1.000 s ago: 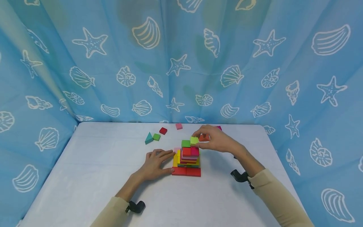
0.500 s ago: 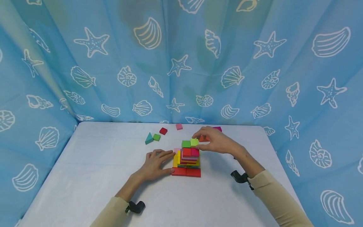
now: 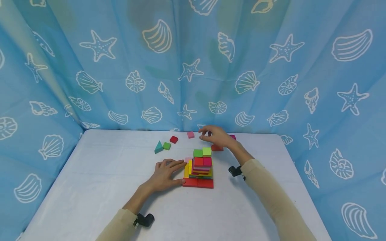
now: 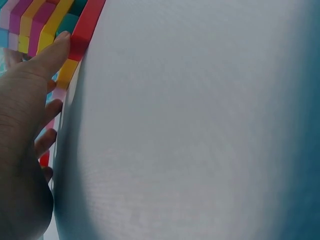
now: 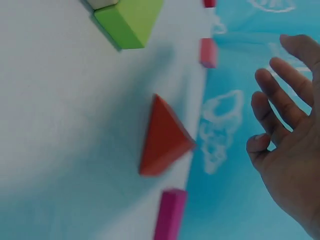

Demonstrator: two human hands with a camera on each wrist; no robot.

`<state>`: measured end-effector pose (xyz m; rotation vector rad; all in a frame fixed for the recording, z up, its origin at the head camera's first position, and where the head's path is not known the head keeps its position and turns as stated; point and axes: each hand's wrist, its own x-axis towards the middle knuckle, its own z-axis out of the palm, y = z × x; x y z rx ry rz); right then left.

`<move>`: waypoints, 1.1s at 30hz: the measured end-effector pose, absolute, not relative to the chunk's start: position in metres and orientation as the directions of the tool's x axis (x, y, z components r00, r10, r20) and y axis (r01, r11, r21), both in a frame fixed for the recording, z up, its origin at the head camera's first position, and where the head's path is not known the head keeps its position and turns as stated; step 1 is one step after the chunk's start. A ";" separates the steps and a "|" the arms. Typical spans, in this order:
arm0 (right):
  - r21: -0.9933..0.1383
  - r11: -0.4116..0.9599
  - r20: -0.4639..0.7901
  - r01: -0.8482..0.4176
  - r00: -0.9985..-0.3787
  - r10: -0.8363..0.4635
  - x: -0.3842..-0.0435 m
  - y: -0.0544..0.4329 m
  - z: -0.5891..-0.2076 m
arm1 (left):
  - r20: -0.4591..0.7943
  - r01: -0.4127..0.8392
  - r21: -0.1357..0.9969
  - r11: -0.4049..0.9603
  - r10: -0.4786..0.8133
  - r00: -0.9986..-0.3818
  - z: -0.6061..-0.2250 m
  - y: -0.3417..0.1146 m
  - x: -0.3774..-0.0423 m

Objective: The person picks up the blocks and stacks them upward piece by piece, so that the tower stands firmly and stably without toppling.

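A stepped stack of coloured wooden blocks [image 3: 202, 168] stands mid-table. On its top sit a green block [image 3: 197, 153] and, beside it, a lime block [image 3: 206, 152]. My left hand [image 3: 165, 174] rests at the left of the base, fingers spread and loosely bent. Its thumb touches the end of a red base block [image 4: 86, 32] in the left wrist view. My right hand [image 3: 215, 135] is raised behind the stack, holding nothing, fingers relaxed. Nearest below it lies an orange-red triangular block [image 5: 165, 137]; a pink block [image 3: 190, 135] is left of the fingertips.
Behind and left of the stack lie a red block [image 3: 174, 139], a small green block [image 3: 167, 146] and a teal triangular block [image 3: 158, 147]. A magenta block [image 5: 170, 215] is at the back right. A blue shell-print curtain [image 3: 193, 97] hangs behind the white table [image 3: 90, 180].
My right hand set the lime block down on top of the stack beside the green one, let go, and moved back and slightly left. My left hand stayed in place.
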<state>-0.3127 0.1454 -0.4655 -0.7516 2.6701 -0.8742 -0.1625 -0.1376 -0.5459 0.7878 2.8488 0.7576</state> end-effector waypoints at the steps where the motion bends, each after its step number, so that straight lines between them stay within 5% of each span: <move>1: -0.598 0.696 -0.071 -0.397 -0.839 -0.540 -0.319 0.141 -0.471 | 0.046 0.458 0.485 0.745 0.502 -0.864 -0.546 -0.138 -0.162; 10: -0.572 0.762 -0.185 -0.304 -0.857 -0.481 -0.347 0.117 -0.500 | 0.063 0.469 0.495 0.732 0.508 -0.859 -0.548 -0.138 -0.164; 25: -0.453 0.858 -0.235 -0.244 -0.895 -0.379 -0.339 0.097 -0.509 | 0.021 0.451 0.472 0.757 0.502 -0.865 -0.546 -0.138 -0.165; 33: -0.566 0.794 -0.175 -0.223 -0.909 -0.379 -0.337 0.110 -0.488 | 0.025 0.446 0.474 0.759 0.495 -0.868 -0.545 -0.138 -0.162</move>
